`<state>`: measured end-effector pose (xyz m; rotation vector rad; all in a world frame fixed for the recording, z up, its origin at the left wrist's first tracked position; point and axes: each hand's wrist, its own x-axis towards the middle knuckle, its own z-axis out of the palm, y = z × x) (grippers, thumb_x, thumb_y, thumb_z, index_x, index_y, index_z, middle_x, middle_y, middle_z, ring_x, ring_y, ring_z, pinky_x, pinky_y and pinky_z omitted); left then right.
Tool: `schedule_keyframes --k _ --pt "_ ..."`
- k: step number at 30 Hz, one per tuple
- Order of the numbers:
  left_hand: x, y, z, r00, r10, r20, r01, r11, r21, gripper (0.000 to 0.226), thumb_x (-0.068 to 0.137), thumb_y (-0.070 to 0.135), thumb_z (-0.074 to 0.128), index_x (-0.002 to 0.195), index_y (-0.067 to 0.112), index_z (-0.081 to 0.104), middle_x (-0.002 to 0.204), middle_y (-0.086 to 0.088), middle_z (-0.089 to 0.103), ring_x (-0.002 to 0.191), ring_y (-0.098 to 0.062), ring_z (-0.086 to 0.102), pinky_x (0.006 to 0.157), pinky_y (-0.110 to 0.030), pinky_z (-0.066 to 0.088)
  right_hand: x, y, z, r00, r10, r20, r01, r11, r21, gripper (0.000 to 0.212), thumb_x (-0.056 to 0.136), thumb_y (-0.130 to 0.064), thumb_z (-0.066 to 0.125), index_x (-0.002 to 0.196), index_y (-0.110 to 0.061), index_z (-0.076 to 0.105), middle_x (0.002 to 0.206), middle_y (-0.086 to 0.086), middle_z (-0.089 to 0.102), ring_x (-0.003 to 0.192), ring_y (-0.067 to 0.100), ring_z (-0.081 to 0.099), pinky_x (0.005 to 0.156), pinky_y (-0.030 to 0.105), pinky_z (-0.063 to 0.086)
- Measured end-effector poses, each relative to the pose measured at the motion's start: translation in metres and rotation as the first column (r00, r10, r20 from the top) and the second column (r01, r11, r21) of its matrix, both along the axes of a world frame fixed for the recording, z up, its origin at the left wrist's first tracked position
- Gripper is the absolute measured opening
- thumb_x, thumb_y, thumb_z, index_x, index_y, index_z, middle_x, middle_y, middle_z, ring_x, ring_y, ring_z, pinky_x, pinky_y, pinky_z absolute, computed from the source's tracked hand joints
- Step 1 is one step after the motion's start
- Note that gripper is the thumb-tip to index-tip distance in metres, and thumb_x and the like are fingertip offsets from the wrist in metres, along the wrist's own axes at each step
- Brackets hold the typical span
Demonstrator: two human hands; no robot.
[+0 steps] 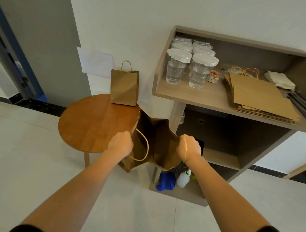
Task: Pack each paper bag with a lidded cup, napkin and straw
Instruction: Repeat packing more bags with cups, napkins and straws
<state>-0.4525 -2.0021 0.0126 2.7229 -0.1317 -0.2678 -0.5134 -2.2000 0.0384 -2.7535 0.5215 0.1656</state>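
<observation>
Left hand (pixel 121 143) pinches the left rim of an open brown paper bag (pixel 158 143), fingers curled over the paper; right hand (pixel 190 146) grips the bag's opposite rim the same way, one twine handle looped over its wrist. Both hold the bag in the air, mouth spread toward the camera, just right of the round wooden table (pixel 96 122) and overlapping its right edge. At the table's far edge stands one upright paper bag (pixel 124 87) with its handles raised. Right of the table, a grey shelf unit (pixel 189 94) carries clear lidded cups (pixel 190 68) of water in two rows; at least six show, the rear ones partly hidden. Further right lie a small red-labelled jar (pixel 213 76), one stack of flat paper bags (pixel 260 98) too thin-layered to count, a pile of white napkins (pixel 280 79), and dark straws (pixel 301 105) at the frame's edge. Below the shelf sit a blue cloth (pixel 165 181) and one white squeeze bottle (pixel 183 179).
</observation>
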Motion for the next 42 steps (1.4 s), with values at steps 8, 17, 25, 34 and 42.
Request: schedule_keyframes --k 8,17,25,34,42 --pt "0.011 0.040 0.002 0.993 0.114 0.038 -0.119 0.979 0.165 0.015 0.098 0.016 0.043 0.096 0.012 0.058 0.077 0.000 0.053 0.075 -0.016 0.053 0.069 -0.027 0.044 0.013 0.014 0.007 0.996 -0.025 -0.080 0.011 0.984 -0.175 0.015 0.093 -0.008 0.051 0.104 -0.006 0.062 0.093 0.009 0.063 0.085 0.024 0.063 0.068 0.029 0.046" --pt "0.025 0.090 -0.025 0.990 0.044 -0.135 -0.070 0.978 -0.195 0.026 0.100 0.025 0.041 0.102 0.007 0.060 0.081 -0.003 0.059 0.071 -0.015 0.059 0.065 -0.024 0.046 0.042 0.050 -0.017 0.997 -0.077 0.002 0.073 0.957 0.279 0.010 0.094 -0.009 0.044 0.092 -0.007 0.054 0.070 0.004 0.054 0.058 0.014 0.053 0.051 0.020 0.041" --pt "0.054 0.131 -0.035 0.953 -0.033 -0.300 -0.064 0.949 -0.308 0.041 0.084 0.046 0.065 0.115 0.021 0.056 0.104 0.003 0.064 0.090 -0.013 0.063 0.077 -0.028 0.052 0.088 0.091 -0.033 0.998 0.056 -0.017 -0.051 0.974 0.220 0.009 0.096 -0.013 0.047 0.102 -0.012 0.053 0.086 0.008 0.059 0.079 0.022 0.063 0.074 0.032 0.055" --pt "0.155 0.128 -0.027 0.980 0.052 -0.194 -0.138 0.876 -0.463 0.064 0.089 0.038 0.060 0.145 0.029 0.029 0.149 0.005 0.034 0.134 -0.021 0.036 0.108 -0.042 0.036 0.207 0.107 -0.064 0.959 0.261 -0.113 -0.255 0.965 0.065 0.019 0.098 -0.021 0.047 0.110 -0.010 0.057 0.100 0.010 0.062 0.089 0.027 0.065 0.078 0.033 0.052" --pt "0.248 0.105 -0.061 0.977 0.039 -0.212 -0.030 0.999 0.044 0.030 0.102 0.029 0.034 0.115 0.010 0.052 0.105 -0.009 0.063 0.093 -0.025 0.060 0.080 -0.036 0.049 0.316 0.108 -0.082 0.891 0.402 -0.212 -0.340 0.900 0.274 0.027 0.097 -0.028 0.047 0.074 -0.017 0.054 0.077 0.003 0.055 0.078 0.022 0.057 0.068 0.029 0.042"
